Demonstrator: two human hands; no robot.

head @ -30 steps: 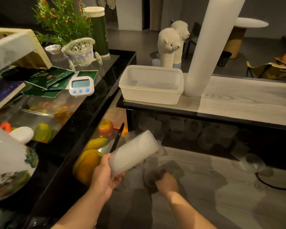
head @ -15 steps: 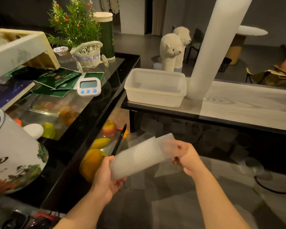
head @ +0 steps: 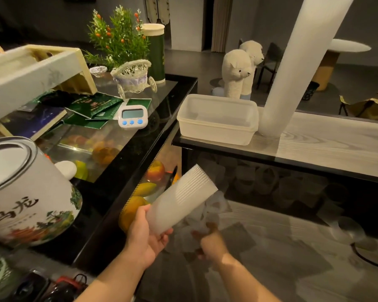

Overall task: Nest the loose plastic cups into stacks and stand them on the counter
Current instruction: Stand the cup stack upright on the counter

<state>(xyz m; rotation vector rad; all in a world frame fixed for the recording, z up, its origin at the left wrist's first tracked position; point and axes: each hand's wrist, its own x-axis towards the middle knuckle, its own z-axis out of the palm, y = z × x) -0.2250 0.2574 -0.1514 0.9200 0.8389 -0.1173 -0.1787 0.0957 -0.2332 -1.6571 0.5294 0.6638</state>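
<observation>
Left hand (head: 147,237) wraps the base end of the nested cup stack (head: 180,202), tilted, rims up, below the counter (head: 327,144). Right hand (head: 210,240) is down among the loose cups (head: 214,209) just under the stack; whether it's gripping one, I can't tell, too blurry. Cups look thin, light, flexy, a bit slick. Grab by the sidewall near the rim, don't squeeze.

The white canister (head: 28,192) at the left bears large black brush-written Chinese characters, of which 乌龙 can be made out. The green packets (head: 94,107) on the glass tabletop carry gold print too small to read. The timer (head: 132,116) display shows no legible digits.
</observation>
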